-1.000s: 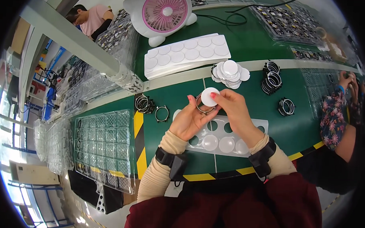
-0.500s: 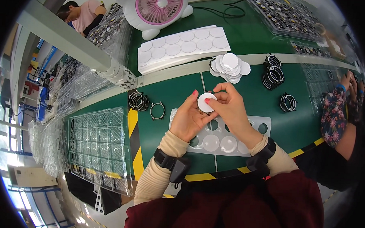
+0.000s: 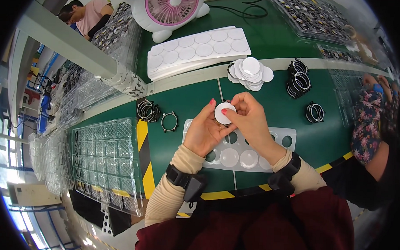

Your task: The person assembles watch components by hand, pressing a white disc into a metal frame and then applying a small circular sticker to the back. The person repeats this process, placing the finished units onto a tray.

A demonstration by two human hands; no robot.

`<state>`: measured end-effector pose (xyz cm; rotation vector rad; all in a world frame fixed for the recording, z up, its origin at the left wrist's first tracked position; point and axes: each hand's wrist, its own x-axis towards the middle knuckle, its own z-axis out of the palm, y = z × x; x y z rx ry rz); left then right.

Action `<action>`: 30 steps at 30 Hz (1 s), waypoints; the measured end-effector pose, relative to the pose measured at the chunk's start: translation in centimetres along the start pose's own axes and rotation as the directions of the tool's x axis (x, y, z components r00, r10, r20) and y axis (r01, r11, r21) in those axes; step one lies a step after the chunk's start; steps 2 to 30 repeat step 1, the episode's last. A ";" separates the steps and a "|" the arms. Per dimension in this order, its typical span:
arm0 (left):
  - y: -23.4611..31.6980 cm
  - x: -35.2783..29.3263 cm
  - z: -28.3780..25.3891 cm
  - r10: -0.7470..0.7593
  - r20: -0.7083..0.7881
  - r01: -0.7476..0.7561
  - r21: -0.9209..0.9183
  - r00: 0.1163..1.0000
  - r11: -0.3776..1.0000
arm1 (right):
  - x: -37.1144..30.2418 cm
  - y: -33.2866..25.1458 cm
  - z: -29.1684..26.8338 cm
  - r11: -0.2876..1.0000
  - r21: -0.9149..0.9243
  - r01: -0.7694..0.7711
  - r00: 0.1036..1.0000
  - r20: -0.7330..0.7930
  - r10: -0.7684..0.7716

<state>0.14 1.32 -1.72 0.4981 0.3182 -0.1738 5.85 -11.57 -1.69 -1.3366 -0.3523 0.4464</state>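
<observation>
Between my two hands, above the green table, is a round part with a white disc (image 3: 225, 113) on its upper face. My left hand (image 3: 203, 133) cups it from below and from the left, thumb at its edge. On the right, my right hand (image 3: 250, 122) presses its thumb on the disc, fingers curled at the far rim. Dark bits of the part show around the disc; the rest of it is hidden. Under my wrists lies a pale sheet of round stickers (image 3: 249, 158), some spots bare. Beyond my hands sits a pile of white discs (image 3: 250, 73).
Black ring frames lie in stacks at the left (image 3: 148, 111) and right (image 3: 299, 79). A single ring (image 3: 169, 122) lies beside the left stack. Clear tray (image 3: 103, 154) at left; white sticker sheets (image 3: 198, 50) and a pink-white fan (image 3: 173, 7) behind. A co-worker's flowered sleeve (image 3: 366, 126) is at right.
Both hands keep their hold on the round part, with the right thumb still on the disc. The whole view has shifted slightly.
</observation>
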 end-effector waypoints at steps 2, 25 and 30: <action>0.0 -0.1 0.1 0.001 -0.005 -0.001 0.003 1.000 1.000 | 0.0 0.1 0.0 1.000 -0.031 0.002 1.000 0.006 -0.002; 0.0 -0.1 0.1 0.001 -0.005 -0.001 0.003 1.000 1.000 | 0.0 0.1 0.0 1.000 -0.031 0.002 1.000 0.006 -0.002; 0.0 -0.1 0.1 0.001 -0.005 -0.001 0.003 1.000 1.000 | 0.0 0.1 0.0 1.000 -0.031 0.002 1.000 0.006 -0.002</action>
